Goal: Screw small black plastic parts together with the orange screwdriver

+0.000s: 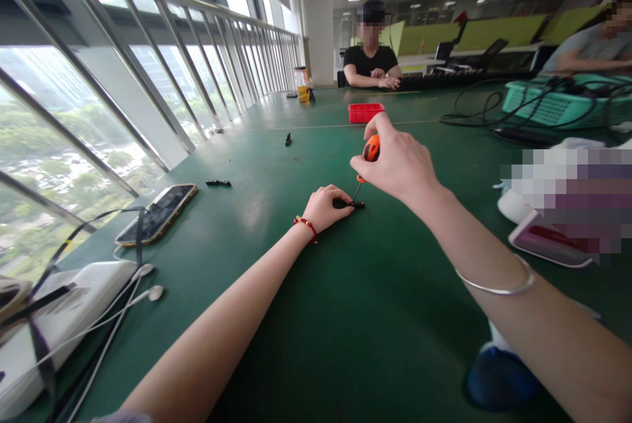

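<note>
My left hand rests on the green table, its thumb and fingers closed on a small black part that lies on the surface. What the part is, I cannot make out. Above it, my right hand grips the orange-and-black handle of a screwdriver between thumb and fingers. The screwdriver stands slightly tilted, and its thin shaft runs down to the black part beside my left fingertips. The exact contact of the tip is too small to tell.
Small black pieces lie to the left and farther back. A red tray stands beyond my right hand. At left are a phone, white earphones and a white power strip. A teal basket with cables sits right; people sit beyond.
</note>
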{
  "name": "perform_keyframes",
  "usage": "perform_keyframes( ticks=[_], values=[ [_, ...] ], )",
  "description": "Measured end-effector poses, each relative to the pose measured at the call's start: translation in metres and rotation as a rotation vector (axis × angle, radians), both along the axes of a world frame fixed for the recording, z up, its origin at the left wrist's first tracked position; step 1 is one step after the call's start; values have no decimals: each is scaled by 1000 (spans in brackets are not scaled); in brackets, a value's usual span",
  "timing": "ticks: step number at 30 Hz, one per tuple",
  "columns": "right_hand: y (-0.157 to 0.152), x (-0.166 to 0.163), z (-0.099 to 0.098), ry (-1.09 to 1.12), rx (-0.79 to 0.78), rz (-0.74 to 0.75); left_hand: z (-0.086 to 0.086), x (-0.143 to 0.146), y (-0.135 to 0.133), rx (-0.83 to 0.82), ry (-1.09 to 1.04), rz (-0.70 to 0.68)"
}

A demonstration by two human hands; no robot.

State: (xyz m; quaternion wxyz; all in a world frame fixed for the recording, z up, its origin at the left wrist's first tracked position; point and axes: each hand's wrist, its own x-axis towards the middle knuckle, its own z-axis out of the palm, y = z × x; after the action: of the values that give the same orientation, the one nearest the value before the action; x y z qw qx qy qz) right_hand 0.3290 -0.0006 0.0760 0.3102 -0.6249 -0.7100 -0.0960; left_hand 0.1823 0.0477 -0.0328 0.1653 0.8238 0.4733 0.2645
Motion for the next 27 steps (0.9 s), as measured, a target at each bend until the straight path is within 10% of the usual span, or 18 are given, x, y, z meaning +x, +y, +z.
perform_keyframes(
  ticks=[27],
  values=[
    [3, 1, -2, -6, -16, 3, 0, 0, 0, 10, -4, -1]
  ],
)
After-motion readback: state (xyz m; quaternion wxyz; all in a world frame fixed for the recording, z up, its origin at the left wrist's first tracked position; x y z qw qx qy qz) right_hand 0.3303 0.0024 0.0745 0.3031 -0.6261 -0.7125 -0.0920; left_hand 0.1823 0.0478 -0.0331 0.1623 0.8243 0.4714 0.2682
